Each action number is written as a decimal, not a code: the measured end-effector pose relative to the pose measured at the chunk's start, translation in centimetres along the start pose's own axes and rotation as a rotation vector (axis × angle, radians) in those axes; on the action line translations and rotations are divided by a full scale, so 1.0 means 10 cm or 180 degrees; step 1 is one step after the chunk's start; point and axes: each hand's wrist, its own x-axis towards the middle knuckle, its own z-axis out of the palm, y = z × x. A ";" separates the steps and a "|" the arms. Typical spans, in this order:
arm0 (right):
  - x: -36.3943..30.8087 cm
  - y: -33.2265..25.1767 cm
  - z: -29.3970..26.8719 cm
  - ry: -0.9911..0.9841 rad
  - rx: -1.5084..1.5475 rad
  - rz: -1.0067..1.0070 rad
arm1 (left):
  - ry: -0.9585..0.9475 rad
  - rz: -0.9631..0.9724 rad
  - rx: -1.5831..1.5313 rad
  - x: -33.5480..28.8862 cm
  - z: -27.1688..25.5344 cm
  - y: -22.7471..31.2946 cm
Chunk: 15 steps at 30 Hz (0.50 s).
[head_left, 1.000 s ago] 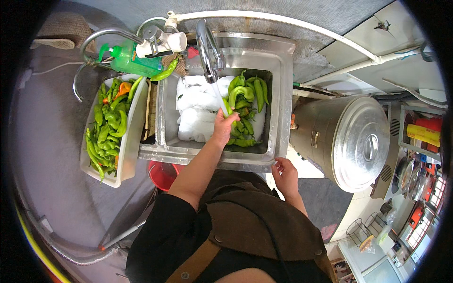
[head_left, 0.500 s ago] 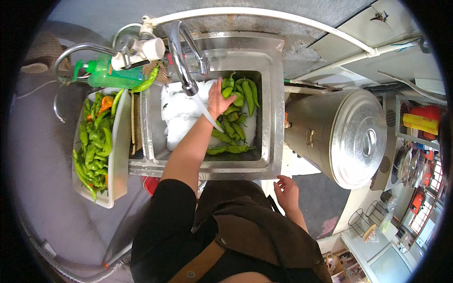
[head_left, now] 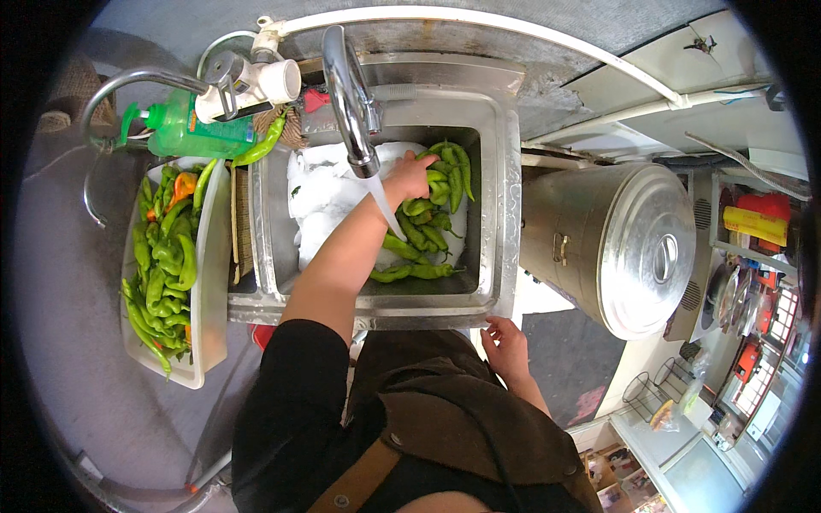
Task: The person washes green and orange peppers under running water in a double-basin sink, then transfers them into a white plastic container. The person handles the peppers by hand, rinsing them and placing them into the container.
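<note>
We saw the left hand (head_left: pixel 410 175) reaching deep into the steel sink (head_left: pixel 505 214), its fingers curled down onto the heap of green peppers (head_left: pixel 432 222) lying in the right part of the basin; whether it actually gripped one, we could not tell. Water ran from the curved tap (head_left: pixel 346 94) in a thin stream just beside the forearm. A mass of white stuff (head_left: pixel 321 201), foam or ice, filled the left part of the basin next to the peppers.

The right hand (head_left: pixel 506 346) rested, fingers loosely spread, on the sink's front rim, holding nothing.

To the left of the sink stood a white tray (head_left: pixel 209 316) piled with more green peppers and a few orange ones (head_left: pixel 182 186). Behind the tray lay a green soap bottle (head_left: pixel 184 132) on its side. To the right of the sink stood a large steel pot with a lid (head_left: pixel 633 248).
</note>
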 end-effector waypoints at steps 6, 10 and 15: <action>0.03 -0.10 0.01 -0.0069 -0.0017 -0.0036 | 0.0751 0.0611 -0.0638 -0.20 0.13 -0.14; 0.00 -0.18 -0.03 -0.0075 0.0023 -0.0213 | 0.1810 0.1214 -0.2057 -0.69 0.41 -0.54; 0.04 -0.21 -0.04 -0.0025 0.0255 -0.0258 | 0.2707 0.1363 -0.1815 -1.51 0.51 -0.49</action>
